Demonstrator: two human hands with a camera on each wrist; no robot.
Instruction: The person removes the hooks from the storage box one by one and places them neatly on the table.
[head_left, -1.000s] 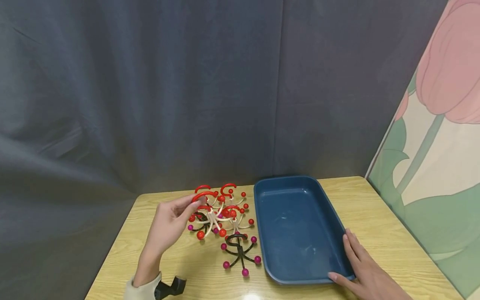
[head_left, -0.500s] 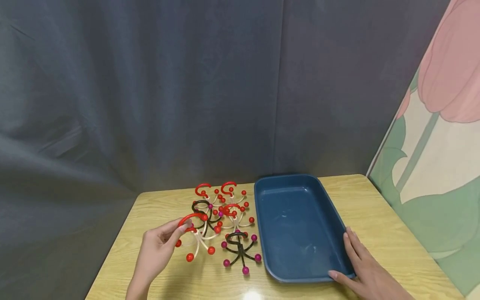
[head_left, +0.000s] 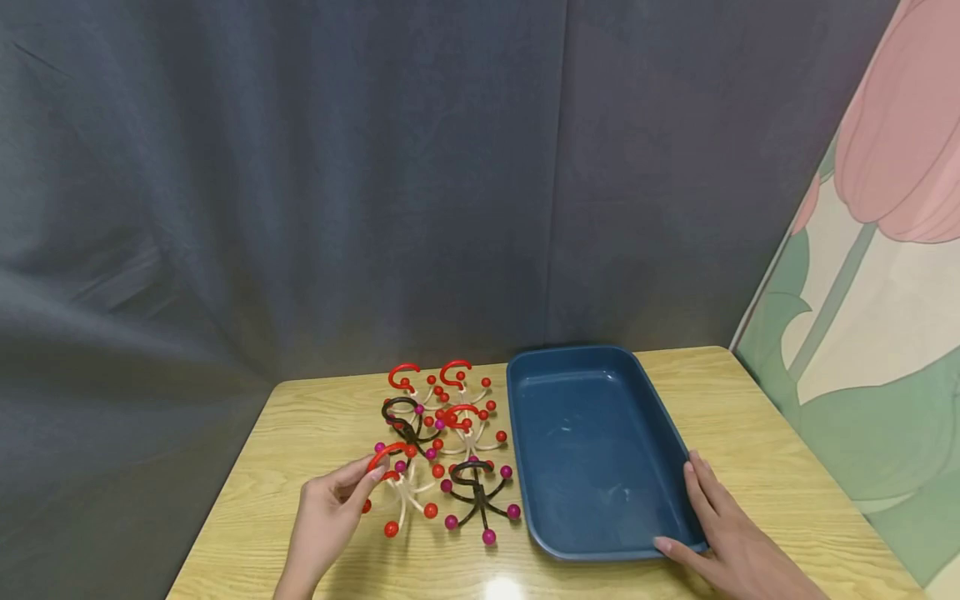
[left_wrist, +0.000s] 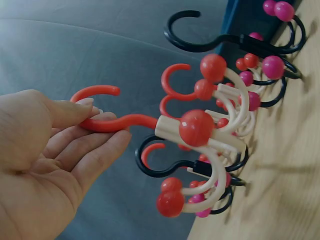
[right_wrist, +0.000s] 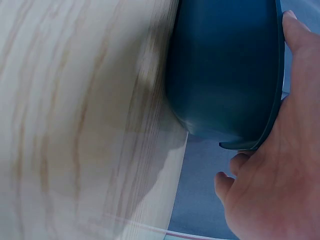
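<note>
My left hand (head_left: 326, 512) pinches the red curved top of a hook hanger (left_wrist: 165, 125) with white arms and red ball tips. It hangs close over the table at the near left of a group of similar hangers. One black hanger (head_left: 478, 496) with magenta balls stands to its right; another black hanger (head_left: 408, 433) is just behind it. More red-and-white hangers, such as this hanger (head_left: 469, 433), stand further back. At the near right corner of a blue tray (head_left: 600, 500), my right hand (head_left: 738, 542) grips the rim, thumb on the front edge and fingers along the side.
The rectangular tray stands right of the hangers on a wooden table (head_left: 765, 433). A dark grey curtain (head_left: 450, 183) hangs behind the table's back edge. A wall with a painted tulip (head_left: 900, 150) borders the right side.
My left hand has drawn the red-and-white hanger out of the group toward me, then lowered it slightly to the right. The right hand stays at the tray's corner.
</note>
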